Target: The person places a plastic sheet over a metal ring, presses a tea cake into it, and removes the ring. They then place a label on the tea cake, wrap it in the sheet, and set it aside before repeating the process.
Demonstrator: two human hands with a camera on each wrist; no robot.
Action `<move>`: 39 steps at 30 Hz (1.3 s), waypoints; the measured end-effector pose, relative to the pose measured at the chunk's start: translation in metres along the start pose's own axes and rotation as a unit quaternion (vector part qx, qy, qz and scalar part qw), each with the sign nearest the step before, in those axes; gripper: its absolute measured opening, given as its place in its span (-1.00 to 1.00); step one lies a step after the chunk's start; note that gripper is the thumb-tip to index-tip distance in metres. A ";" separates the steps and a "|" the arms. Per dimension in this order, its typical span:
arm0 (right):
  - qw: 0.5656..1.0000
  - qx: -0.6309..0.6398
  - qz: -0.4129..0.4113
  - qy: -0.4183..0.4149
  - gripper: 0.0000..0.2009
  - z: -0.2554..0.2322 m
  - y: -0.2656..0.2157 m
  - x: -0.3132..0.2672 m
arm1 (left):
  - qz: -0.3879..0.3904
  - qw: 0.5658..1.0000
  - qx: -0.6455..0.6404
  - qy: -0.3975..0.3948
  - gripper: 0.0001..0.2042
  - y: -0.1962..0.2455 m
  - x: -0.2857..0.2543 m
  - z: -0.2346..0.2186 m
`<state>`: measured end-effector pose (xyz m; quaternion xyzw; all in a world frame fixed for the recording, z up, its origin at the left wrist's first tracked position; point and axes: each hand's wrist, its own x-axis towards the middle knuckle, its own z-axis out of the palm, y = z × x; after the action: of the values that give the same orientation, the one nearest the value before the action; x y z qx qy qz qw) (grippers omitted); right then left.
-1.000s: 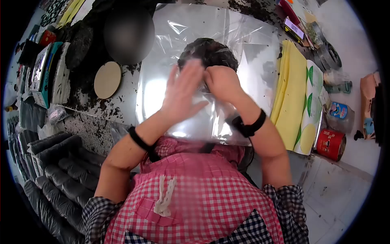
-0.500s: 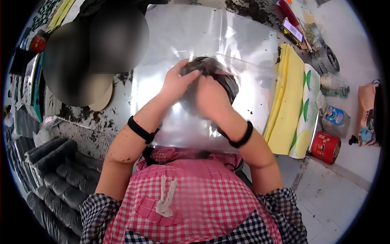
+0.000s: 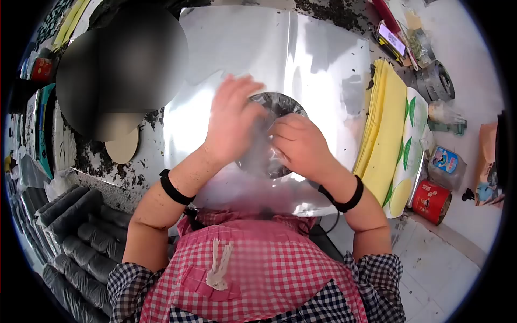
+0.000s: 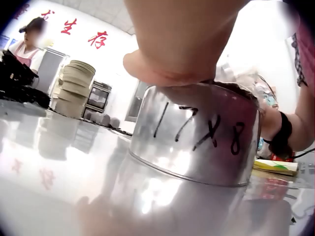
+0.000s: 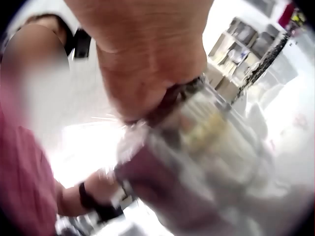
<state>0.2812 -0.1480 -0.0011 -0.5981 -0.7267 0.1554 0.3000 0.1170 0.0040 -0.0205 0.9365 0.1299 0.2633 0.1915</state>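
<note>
A metal ring mould (image 4: 197,135), hand-marked "17 x 8", stands on a shiny sheet. Inside it, in the head view, lies a dark mass under crinkled clear plastic film (image 3: 264,156). My left hand (image 3: 232,121), blurred, is over the left side of the ring with its fingers stretched forward. In the left wrist view its heel is right at the ring's rim. My right hand (image 3: 301,145) is over the ring's right side, fingers curled, pinching the film near the middle. The right wrist view is blurred, its fingertips hidden behind the hand.
The reflective sheet (image 3: 226,48) covers the table before me. Yellow folded sheets (image 3: 379,129) lie to the right, beside a red can (image 3: 431,201) and a jar (image 3: 446,164). A round tan disc (image 3: 123,146) and dark crumbs are at left. Black wrapped rolls (image 3: 78,245) lie lower left.
The dark mass and both hands have come closer to me. The ring shows more openly between the hands. My left hand gripped the mass half a second ago; its fingers now stretch out.
</note>
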 end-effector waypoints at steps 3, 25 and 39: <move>0.987 -0.072 0.139 0.033 -0.83 0.022 -0.003 0.009 | 0.059 0.969 -0.206 -0.120 -0.34 0.016 0.015 -0.006; 0.686 -0.365 0.590 0.218 -0.76 -0.128 0.127 -0.320 | 0.088 0.970 0.057 -0.217 -0.24 0.052 0.008 0.006; 0.796 -0.231 0.335 0.449 -0.56 -0.179 -0.086 -0.179 | 0.002 0.990 0.082 -0.112 -0.37 0.052 -0.002 0.014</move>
<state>0.3444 -0.3645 0.1424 -0.8582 -0.2793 -0.2123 0.3748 0.1303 -0.0472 -0.0100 0.9728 0.1272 0.1457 0.1272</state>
